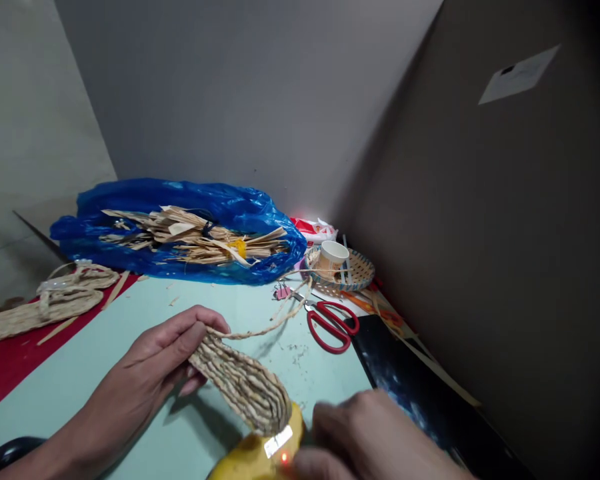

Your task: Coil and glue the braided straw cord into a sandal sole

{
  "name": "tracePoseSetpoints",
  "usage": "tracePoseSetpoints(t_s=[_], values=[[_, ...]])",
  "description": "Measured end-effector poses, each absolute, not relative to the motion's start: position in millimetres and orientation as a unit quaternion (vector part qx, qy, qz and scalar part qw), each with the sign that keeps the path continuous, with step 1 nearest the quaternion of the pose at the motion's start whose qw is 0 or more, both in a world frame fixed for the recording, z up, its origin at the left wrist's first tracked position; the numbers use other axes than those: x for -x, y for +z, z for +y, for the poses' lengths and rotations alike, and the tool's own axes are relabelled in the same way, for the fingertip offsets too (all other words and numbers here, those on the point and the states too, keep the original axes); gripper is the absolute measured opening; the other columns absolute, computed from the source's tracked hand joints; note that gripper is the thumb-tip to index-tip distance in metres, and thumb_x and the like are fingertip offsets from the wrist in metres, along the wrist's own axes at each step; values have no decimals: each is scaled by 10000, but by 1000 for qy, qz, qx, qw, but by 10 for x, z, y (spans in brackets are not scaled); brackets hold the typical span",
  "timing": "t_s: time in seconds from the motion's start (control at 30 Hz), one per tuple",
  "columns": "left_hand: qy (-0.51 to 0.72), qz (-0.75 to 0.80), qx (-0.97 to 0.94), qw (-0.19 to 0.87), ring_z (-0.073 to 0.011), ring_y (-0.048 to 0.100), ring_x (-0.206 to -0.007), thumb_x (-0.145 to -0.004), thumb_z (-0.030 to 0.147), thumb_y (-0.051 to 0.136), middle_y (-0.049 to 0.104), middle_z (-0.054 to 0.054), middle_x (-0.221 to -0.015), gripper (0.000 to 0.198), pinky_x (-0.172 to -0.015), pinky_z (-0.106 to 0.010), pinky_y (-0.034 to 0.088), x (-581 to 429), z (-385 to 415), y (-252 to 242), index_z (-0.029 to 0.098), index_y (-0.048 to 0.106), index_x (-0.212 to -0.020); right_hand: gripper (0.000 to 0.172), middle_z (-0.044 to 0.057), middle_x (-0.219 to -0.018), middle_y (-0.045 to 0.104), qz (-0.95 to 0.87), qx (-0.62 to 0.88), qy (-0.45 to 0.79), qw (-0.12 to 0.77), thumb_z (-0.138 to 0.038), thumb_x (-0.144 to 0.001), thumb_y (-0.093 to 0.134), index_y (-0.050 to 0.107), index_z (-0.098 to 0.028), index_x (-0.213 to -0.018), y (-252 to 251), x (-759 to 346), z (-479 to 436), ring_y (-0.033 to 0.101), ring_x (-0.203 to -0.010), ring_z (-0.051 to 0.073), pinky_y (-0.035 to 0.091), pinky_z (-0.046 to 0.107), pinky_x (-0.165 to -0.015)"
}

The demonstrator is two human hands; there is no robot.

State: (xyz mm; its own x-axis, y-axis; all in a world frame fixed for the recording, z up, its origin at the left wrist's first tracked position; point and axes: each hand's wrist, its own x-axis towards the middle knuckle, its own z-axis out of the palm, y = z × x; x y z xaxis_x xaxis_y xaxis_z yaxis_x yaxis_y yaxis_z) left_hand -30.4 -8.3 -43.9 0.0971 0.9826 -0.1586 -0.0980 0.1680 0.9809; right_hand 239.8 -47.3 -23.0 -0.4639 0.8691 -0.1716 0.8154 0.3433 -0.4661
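A sole-shaped piece of coiled straw braid (245, 387) is pinched at its upper end between the thumb and fingers of my left hand (165, 363). From that end a loose straw cord (260, 331) curves away to the right. Under the rounded lower end of the piece lies a yellow object (245, 460) with a white label and a small red light; its kind is unclear. My right hand (375, 433), blurred, is closed with curled fingers close to the yellow object. Whatever is in those fingers is hidden.
Red-handled scissors (330, 327) lie beyond my hands, beside a black sheet-like surface (405, 373). A round woven basket (363, 270) holds a paper cup (333, 259). Dry straw bundles (220, 243) rest in a blue plastic bag (260, 200). Straw sandals (55, 303) are at left.
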Motion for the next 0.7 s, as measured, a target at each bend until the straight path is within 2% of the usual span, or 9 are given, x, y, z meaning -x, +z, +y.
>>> tracePoseSetpoints(t_s=[0.07,0.13,0.17,0.23,0.3,0.37,0.43,0.53,0.7], values=[[435,483,-460,604,-113,407,-553,-814,649,746,525,28,-658,405,-487,-171,371,293,-117,-475,255,733,-909,350,-25,-595,611,-826,506,187,165,-356,-1041,514,599,-220,-730,-166,-2446,-435,544,-505,119,382,218,-449],[410,483,-468,617,-114,410,-549,-843,648,716,508,33,-654,389,-489,-176,363,282,-142,-522,269,734,-928,175,25,-846,736,-840,440,80,308,-247,-1039,523,668,-189,-959,-148,-2472,-381,670,-742,144,525,239,-681],[399,483,-469,622,-117,418,-550,-852,653,702,501,34,-649,388,-493,-182,369,277,-152,-549,278,736,-942,146,58,-1011,759,-846,400,33,350,-198,-1021,551,669,-168,-1102,-156,-2470,-354,693,-912,164,539,267,-825],[384,482,-472,630,-121,429,-547,-852,657,698,495,37,-646,380,-497,-192,385,268,-171,-597,295,741,-960,314,105,-1272,722,-873,344,-9,346,-148,-1002,569,613,-148,-1312,-196,-2437,-314,639,-1184,204,471,355,-1045],[377,482,-473,634,-118,431,-543,-846,642,715,500,35,-657,359,-496,-196,400,260,-191,-632,305,752,-962,342,92,-1261,724,-901,324,11,289,-167,-1036,513,590,-165,-1370,-242,-2388,-305,630,-1188,215,403,429,-1113],[374,486,-469,635,-119,440,-544,-840,625,731,519,28,-673,335,-495,-198,412,252,-211,-648,313,763,-960,333,58,-1082,738,-912,324,36,248,-200,-1084,428,603,-181,-1367,-262,-2354,-332,654,-1013,206,399,463,-1091],[374,494,-466,632,-123,446,-540,-831,623,740,527,21,-664,332,-490,-203,412,236,-232,-647,317,775,-952,350,36,-922,692,-913,331,38,236,-221,-1113,360,657,-181,-1293,-247,-2349,-378,615,-865,197,444,436,-1005],[371,511,-463,622,-126,441,-519,-778,663,768,517,18,-618,373,-478,-212,385,191,-261,-619,307,791,-890,354,48,-873,654,-912,330,40,239,-239,-1113,375,710,-157,-1192,-193,-2372,-434,561,-821,207,478,377,-857],[362,566,-435,600,-122,417,-544,-662,723,823,515,23,-631,439,-499,-213,349,97,-279,-555,295,776,-751,403,49,-812,646,-915,314,21,251,-232,-1119,349,735,-129,-1077,-280,-2324,-424,510,-753,205,432,366,-704]])
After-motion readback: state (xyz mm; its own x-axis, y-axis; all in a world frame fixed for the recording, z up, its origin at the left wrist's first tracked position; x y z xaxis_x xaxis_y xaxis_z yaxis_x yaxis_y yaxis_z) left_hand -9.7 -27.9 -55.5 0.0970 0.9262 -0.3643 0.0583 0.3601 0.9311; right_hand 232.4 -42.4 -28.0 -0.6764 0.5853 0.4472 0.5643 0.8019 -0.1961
